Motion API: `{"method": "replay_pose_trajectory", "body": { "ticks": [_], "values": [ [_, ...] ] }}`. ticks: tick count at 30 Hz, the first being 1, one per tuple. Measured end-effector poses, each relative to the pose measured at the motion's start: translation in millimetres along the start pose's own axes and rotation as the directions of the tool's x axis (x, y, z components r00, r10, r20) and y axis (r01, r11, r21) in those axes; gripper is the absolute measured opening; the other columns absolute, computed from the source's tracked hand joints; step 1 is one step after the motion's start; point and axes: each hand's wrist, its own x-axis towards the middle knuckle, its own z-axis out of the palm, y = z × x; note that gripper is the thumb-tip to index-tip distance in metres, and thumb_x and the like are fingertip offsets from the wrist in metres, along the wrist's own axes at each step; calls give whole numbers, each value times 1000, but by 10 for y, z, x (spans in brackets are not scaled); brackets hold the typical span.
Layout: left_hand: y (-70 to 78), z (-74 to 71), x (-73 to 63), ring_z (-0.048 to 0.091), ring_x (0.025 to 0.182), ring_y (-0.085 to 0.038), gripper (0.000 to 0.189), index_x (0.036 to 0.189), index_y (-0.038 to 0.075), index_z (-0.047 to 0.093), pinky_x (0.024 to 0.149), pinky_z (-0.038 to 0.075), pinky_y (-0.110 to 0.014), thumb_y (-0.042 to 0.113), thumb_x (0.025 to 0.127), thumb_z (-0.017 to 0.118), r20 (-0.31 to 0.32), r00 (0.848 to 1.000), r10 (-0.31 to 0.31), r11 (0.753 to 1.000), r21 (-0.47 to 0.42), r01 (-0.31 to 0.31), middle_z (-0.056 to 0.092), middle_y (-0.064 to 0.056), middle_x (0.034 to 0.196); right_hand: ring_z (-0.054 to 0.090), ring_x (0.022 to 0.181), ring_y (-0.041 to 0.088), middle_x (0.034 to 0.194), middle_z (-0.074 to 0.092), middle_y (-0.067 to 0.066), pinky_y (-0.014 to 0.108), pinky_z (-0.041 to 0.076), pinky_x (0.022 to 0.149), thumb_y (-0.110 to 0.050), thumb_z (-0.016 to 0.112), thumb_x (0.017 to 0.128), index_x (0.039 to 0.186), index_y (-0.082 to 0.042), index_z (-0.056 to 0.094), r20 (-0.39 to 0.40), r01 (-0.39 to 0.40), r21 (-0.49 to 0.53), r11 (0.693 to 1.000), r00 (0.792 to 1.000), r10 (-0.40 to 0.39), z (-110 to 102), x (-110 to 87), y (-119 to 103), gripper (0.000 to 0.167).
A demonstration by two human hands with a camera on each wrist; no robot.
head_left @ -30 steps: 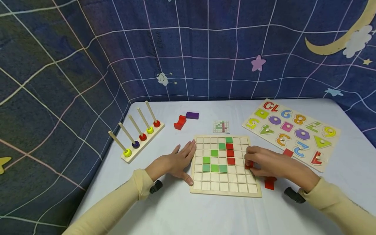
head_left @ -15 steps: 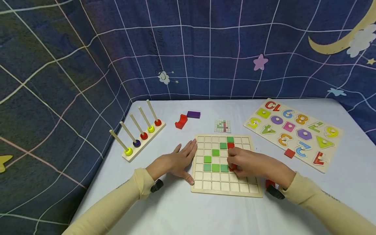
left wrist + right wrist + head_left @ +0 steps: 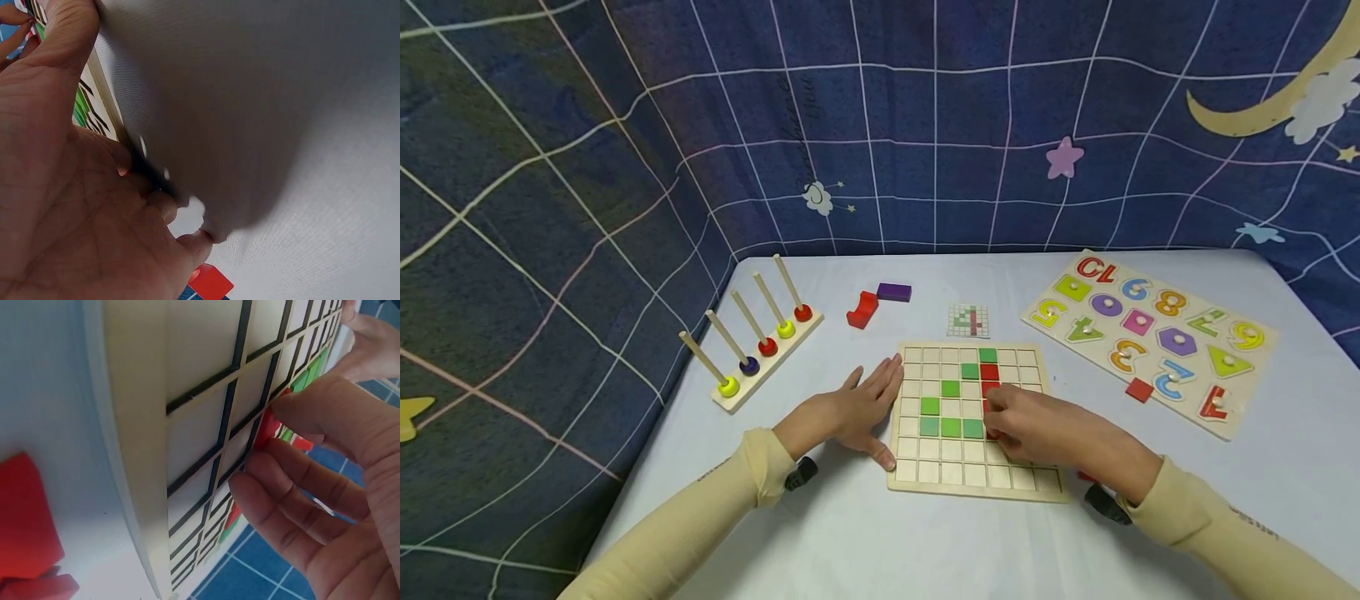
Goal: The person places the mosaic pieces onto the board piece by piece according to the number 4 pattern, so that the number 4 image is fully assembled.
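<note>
A wooden grid board (image 3: 973, 421) is laid flat on the pale table (image 3: 865, 542), close to the near edge, between the two hands. Its face is divided by dark lines into rows of pale square cells, framed by a light wooden rim. Several cells are filled with flat square tiles: green tiles (image 3: 949, 427) are set in a stepped line and a short row left of centre, and red tiles (image 3: 989, 372) are stacked in a column just right of them.

The right hand (image 3: 1045, 433) is laid over the right middle of the board, and a small red tile (image 3: 269, 428) is pinched between its thumb and curled fingertips, right at the board's surface beside the lower green tiles. The left hand (image 3: 850, 414) is rested flat on the table with its fingers straight and pressed against the board's left rim; nothing is gripped by it.

More loose red pieces (image 3: 28, 540) are seen on the table just off the board's near right side.

Farther back, a small pattern card (image 3: 967, 321) is placed just behind the board. A red block (image 3: 861, 310) and a purple block (image 3: 893, 292) are found behind and to the left, a peg rack with coloured rings (image 3: 758, 342) is set at the far left, and a number-and-shape puzzle board (image 3: 1150, 333) is laid at the right, with one red square (image 3: 1138, 390) lying by its near edge.
</note>
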Motion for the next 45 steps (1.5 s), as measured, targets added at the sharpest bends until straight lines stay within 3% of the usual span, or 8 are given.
{"method": "replay_pose_trajectory", "body": {
  "ticks": [6, 15, 22, 31, 38, 45],
  "values": [
    [36, -22, -10, -12, 170, -24, 144, 172, 6, -9, 139, 5, -52, 76, 80, 77, 0, 1000, -11, 1000, 27, 11, -19, -10, 181, 48, 75, 8, 83, 58, -4, 20, 48, 66, 0, 85, 84, 85, -16, 76, -49, 24, -50, 998, 998, -26, 36, -63, -4, 19],
    [38, -58, -39, -12, 170, -27, 142, 171, 4, -8, 139, 6, -54, 73, 82, 78, 15, 1000, -5, 1000, 18, 5, -19, -12, 181, 55, 80, 9, 90, 65, 0, 21, 55, 69, -1, 87, 85, 92, -13, 81, -99, 2, 9, 1000, 995, -1, 89, -106, 16, 15],
    [21, -26, -22, -11, 171, -25, 142, 172, 6, -7, 139, 6, -52, 74, 81, 78, 4, 1000, -5, 1000, 26, 5, -18, -10, 181, 52, 81, 7, 91, 63, -1, 20, 54, 68, 0, 85, 86, 90, -13, 80, -77, -30, 61, 998, 996, 35, 78, -101, 11, 14],
    [39, -48, -39, -12, 170, -26, 142, 172, 5, -8, 139, 5, -53, 72, 82, 79, 15, 1000, -9, 1000, 16, 9, -19, -11, 181, 56, 89, 9, 98, 65, -3, 26, 58, 76, -7, 83, 91, 96, -14, 79, -28, -5, 120, 993, 1000, 8, -57, -207, 90, 10],
    [10, 11, 14, -14, 170, -24, 145, 172, 6, -10, 139, 3, -53, 74, 80, 79, 19, 1000, -13, 1000, 9, 13, -21, -9, 181, 50, 85, 3, 93, 60, -9, 22, 53, 71, -8, 85, 90, 89, -19, 74, 19, -63, 115, 991, 998, 61, -214, -434, 202, 16],
    [0, 18, 32, -14, 170, -24, 145, 172, 7, -10, 139, 4, -52, 75, 80, 79, 13, 1000, -19, 1000, 24, 18, -22, -8, 180, 54, 86, 3, 95, 62, -13, 23, 57, 72, -8, 86, 87, 94, -21, 76, 99, -162, 150, 975, 984, 148, -317, -732, 344, 18]
  ]
}}
